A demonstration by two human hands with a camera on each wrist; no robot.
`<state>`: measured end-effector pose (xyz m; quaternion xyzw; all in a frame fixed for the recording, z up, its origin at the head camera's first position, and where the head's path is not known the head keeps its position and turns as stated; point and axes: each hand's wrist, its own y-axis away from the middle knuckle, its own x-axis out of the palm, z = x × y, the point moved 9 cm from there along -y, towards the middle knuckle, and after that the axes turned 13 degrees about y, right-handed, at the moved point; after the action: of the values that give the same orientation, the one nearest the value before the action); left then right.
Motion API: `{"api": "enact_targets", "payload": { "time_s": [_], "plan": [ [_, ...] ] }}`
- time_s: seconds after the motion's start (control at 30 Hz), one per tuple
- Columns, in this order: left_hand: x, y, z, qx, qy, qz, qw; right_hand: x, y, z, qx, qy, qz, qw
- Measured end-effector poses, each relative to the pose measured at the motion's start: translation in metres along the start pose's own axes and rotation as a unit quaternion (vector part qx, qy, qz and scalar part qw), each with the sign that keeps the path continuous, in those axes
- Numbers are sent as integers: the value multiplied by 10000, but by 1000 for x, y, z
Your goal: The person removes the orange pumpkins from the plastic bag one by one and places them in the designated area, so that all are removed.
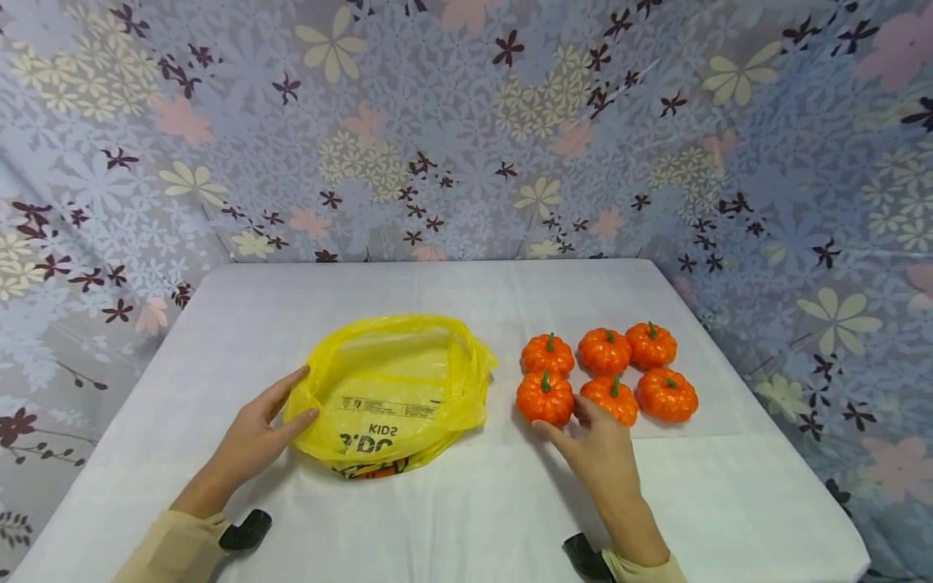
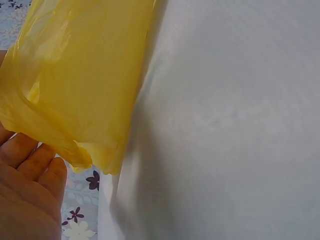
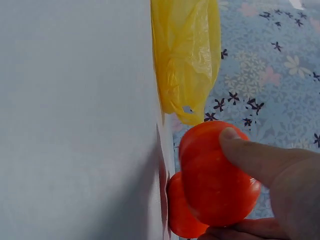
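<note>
A yellow plastic bag (image 1: pixel 397 380) lies on the table with its mouth spread wide and dark print inside. At the bag's left rim, my left hand (image 1: pixel 251 437) holds the edge between thumb and fingers. In the left wrist view, the yellow plastic (image 2: pixel 85 85) covers part of those fingers (image 2: pixel 37 162). My right hand (image 1: pixel 601 457) grips a small orange pumpkin (image 1: pixel 543 398) with a green stem, thumb on its near side. In the right wrist view, the thumb presses on the held pumpkin (image 3: pixel 215 175), and another pumpkin (image 3: pixel 182 212) shows behind it.
More orange pumpkins stand close together right of the bag, among them a back-left one (image 1: pixel 547 353), a back-right one (image 1: pixel 651 345) and a front-right one (image 1: pixel 666 395). White cloth covers the table (image 1: pixel 437 526). A floral curtain (image 1: pixel 452 146) hangs behind and at both sides.
</note>
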<state>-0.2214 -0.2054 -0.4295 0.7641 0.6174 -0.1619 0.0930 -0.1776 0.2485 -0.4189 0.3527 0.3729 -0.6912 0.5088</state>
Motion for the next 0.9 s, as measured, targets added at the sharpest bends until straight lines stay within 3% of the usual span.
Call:
{"api": "enact_targets", "payload": {
  "time_s": [0.37, 0.9],
  "plan": [
    [4, 1, 0, 46, 27, 34, 10000, 8, 2, 1, -167, 893, 218, 9956],
    [7, -1, 3, 155, 9, -39, 9999, 3, 3, 5, -96, 1004, 58, 9949]
  ]
}}
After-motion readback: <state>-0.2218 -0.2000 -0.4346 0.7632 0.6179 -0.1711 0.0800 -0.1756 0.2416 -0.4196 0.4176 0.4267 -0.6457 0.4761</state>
